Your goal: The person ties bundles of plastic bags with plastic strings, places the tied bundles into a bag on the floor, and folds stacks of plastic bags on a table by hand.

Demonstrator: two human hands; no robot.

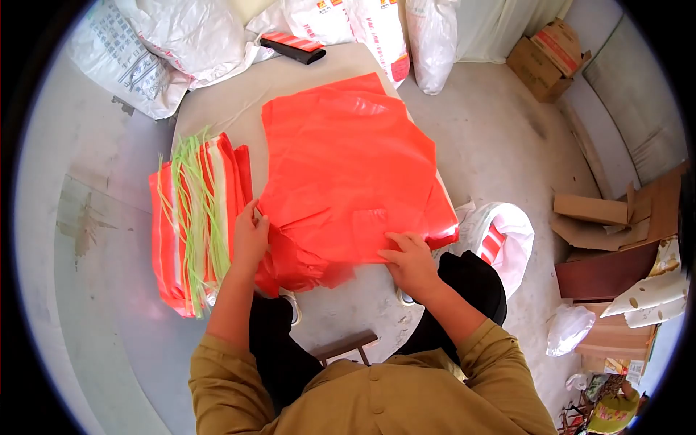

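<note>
A pile of thin, glossy red fabric sheets [341,159], cut somewhat like vests, lies across the table. At its left edge my left hand [252,235] pinches the red material between thumb and fingers. My right hand [409,259] rests on the near right part of the top sheet, fingers spread. Between the hands, the near edge is bunched and hangs toward my lap. Just left of my left hand sits a stack of folded red-and-white striped pieces [165,239], with loose light-green strips [194,210] draped over it.
A folded striped and black piece [293,47] lies at the table's [232,94] far end. White sacks [185,40] crowd behind it. On the right, an open white sack [516,239] holds striped material. Cardboard boxes [547,61] stand farther off; another person [612,413] shows at lower right.
</note>
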